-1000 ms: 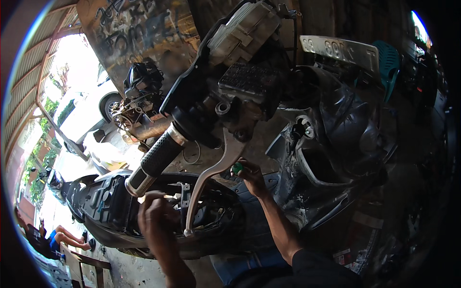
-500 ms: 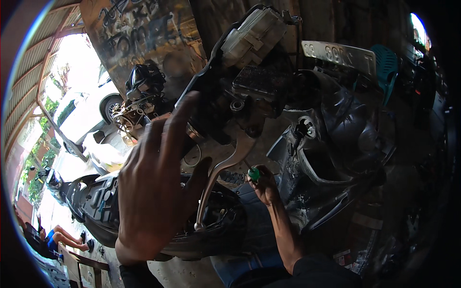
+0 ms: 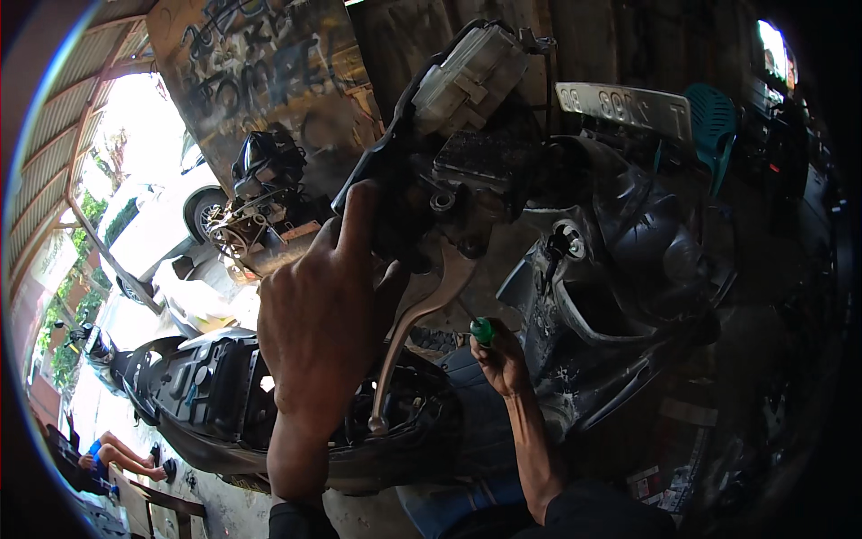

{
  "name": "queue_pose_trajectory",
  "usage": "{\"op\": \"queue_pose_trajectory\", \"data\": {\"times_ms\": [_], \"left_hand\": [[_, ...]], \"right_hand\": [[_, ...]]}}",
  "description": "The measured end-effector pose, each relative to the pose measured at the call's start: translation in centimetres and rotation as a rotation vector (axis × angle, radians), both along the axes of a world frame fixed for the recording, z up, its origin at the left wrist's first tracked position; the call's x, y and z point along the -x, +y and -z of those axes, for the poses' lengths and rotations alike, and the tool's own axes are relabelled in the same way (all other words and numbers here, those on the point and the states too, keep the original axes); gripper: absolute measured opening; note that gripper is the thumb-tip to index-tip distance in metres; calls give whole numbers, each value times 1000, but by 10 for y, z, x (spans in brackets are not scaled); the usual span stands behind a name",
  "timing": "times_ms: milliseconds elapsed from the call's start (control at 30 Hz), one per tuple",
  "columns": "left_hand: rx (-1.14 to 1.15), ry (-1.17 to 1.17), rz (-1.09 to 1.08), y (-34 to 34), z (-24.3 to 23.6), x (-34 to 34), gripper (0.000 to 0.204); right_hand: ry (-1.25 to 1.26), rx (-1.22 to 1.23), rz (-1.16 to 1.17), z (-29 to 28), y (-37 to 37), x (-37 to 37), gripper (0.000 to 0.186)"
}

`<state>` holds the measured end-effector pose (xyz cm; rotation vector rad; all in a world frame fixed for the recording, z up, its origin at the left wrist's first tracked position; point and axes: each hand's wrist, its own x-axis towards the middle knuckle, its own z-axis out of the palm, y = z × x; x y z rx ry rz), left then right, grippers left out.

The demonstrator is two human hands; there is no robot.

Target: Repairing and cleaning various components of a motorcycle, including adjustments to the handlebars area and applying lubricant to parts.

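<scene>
In front of me is a partly stripped motor scooter handlebar assembly with a brake lever (image 3: 419, 310) curving down from it. My left hand (image 3: 316, 314) is closed around the dark end of the handlebar (image 3: 388, 235), index finger stretched along it and thumb beneath; the other fingertips are hidden. Below the lever's pivot, my right hand (image 3: 505, 361) grips a screwdriver (image 3: 482, 331) by its green handle. Its thin shaft points up behind the lever, and I cannot tell where the tip sits. A pale reservoir-like housing (image 3: 471, 76) tops the assembly.
Scuffed dark body panels (image 3: 620, 296) stand at the right, under a licence plate (image 3: 624, 108). A scooter body without its seat (image 3: 197, 386) lies left. Engine parts (image 3: 269, 189) sit behind, near a white car (image 3: 171, 211). A seated person's legs (image 3: 130, 458) show at lower left.
My left hand has gone from spread fingers to curled ones round the handlebar end, moving slightly right. The right hand with the screwdriver has shifted a little down and right.
</scene>
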<state>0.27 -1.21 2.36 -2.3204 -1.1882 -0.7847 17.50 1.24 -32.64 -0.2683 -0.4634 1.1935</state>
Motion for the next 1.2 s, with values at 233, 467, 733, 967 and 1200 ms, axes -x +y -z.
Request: {"op": "queue_pose_trajectory", "data": {"times_ms": [233, 467, 733, 967, 1200], "left_hand": [[25, -1, -7, 0, -1, -1, 71], [13, -28, 16, 1, 1, -1, 73], [17, 1, -43, -1, -1, -2, 73], [25, -1, -55, -4, -2, -3, 73], [26, -7, -103, -5, -1, -5, 69]], "right_hand": [[147, -42, -231, 1, -2, -19, 41], [99, -231, -269, -11, -6, -11, 35], [294, -20, -188, 0, -7, -1, 40], [166, -290, -444, 4, 2, -26, 36], [-80, -53, -180, 20, 19, -15, 47]]}}
